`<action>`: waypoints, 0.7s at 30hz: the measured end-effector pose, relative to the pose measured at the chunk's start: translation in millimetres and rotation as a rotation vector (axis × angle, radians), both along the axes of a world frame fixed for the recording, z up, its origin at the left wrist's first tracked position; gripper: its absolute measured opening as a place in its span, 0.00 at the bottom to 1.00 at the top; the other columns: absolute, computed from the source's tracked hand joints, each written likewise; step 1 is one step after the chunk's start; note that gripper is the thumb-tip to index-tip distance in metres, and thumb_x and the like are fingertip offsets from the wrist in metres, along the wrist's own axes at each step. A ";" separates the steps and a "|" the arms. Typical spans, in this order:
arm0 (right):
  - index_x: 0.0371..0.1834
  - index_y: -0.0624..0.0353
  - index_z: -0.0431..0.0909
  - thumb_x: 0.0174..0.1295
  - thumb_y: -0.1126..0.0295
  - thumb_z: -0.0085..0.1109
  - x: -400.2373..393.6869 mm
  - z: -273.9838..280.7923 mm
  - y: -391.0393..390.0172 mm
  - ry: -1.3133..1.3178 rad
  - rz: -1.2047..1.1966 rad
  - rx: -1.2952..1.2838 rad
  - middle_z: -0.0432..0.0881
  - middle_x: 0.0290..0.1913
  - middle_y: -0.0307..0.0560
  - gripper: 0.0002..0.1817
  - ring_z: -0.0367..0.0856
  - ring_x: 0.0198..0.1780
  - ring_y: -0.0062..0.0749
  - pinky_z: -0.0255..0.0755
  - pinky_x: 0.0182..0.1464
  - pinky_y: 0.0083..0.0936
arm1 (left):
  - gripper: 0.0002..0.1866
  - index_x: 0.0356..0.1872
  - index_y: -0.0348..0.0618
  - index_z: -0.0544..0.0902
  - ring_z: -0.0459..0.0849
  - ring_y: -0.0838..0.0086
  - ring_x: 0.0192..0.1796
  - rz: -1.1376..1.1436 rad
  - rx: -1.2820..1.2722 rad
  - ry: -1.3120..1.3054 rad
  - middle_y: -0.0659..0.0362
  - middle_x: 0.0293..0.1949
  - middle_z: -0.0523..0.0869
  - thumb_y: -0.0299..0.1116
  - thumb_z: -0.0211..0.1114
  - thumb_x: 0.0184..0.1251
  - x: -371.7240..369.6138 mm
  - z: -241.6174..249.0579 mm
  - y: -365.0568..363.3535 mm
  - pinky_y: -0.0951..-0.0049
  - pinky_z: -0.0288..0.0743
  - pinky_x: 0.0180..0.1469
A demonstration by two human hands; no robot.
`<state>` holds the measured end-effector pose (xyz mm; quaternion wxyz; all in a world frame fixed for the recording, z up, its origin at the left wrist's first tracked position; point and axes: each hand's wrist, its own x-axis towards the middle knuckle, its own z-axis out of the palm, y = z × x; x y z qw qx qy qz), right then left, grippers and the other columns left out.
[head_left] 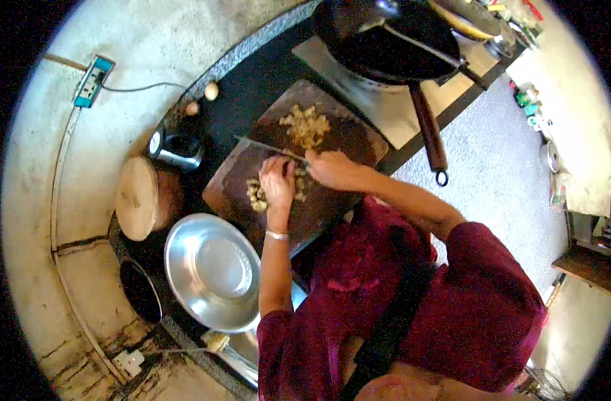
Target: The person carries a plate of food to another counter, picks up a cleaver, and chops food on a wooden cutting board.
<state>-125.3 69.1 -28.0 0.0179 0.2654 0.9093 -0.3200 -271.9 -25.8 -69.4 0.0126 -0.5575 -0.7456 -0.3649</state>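
Note:
A brown cutting board [232,175] lies on the dark counter. My right hand [329,168] is closed round the handle of a knife [269,148], whose blade points left across the board. Just below the blade, my left hand [277,180] rests with bent fingers on small pale chopped pieces [257,195]; whether it grips one is hidden. Beyond the knife sits a pile of chopped pale food [307,127] on the upper part of the board.
A metal basin [215,271] stands left of my left forearm. Past the board, a black wok [386,50] sits on the stove [386,113], its handle reaching toward me. Two eggs [211,91], a steel mug [177,148] and a round wooden block [137,198] are at the left.

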 end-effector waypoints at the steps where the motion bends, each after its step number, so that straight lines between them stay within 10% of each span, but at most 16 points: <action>1: 0.42 0.68 0.64 0.61 0.63 0.44 -5.6 0.7 1.4 0.043 0.006 0.015 0.79 0.29 0.66 0.17 0.79 0.33 0.59 0.72 0.35 0.50 | 0.05 0.29 0.40 0.81 0.79 0.56 0.38 0.026 0.044 0.030 0.52 0.34 0.82 0.26 0.66 0.49 -1.6 3.1 5.3 0.62 0.72 0.44; 21: 0.42 0.66 0.62 0.60 0.59 0.50 19.2 1.5 27.5 0.254 -0.153 0.051 0.77 0.23 0.65 0.19 0.77 0.29 0.62 0.72 0.32 0.50 | 0.08 0.31 0.39 0.81 0.82 0.58 0.40 -0.116 0.059 -0.296 0.52 0.35 0.84 0.20 0.65 0.47 -9.9 -3.4 14.6 0.65 0.75 0.43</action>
